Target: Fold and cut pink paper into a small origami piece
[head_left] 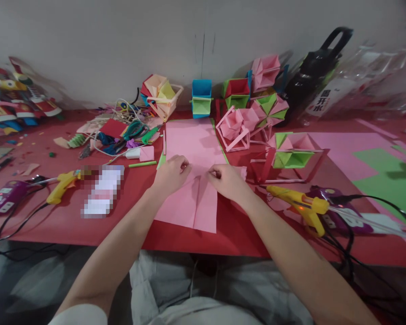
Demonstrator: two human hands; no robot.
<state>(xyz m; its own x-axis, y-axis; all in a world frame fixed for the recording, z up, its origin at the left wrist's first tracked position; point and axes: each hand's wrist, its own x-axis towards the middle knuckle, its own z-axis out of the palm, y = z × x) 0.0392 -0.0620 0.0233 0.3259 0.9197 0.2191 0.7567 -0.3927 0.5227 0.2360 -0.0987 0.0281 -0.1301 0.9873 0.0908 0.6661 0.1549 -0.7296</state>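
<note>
A pink sheet of paper (193,149) lies on the red table (54,216) straight in front of me, creased down its near half. My left hand (171,174) rests on the sheet's left part with fingers curled and pinching the paper near the middle. My right hand (225,179) pinches the paper on the right, where a small fold is raised. A green sheet edge (161,160) peeks out under the pink one.
Two yellow glue guns lie on the table, one on the left (62,185) and one on the right (299,203) with cables. Folded paper lanterns (257,113) stand behind the sheet. Scraps and scissors (128,133) are back left; pink and green sheets (375,167) lie on the right.
</note>
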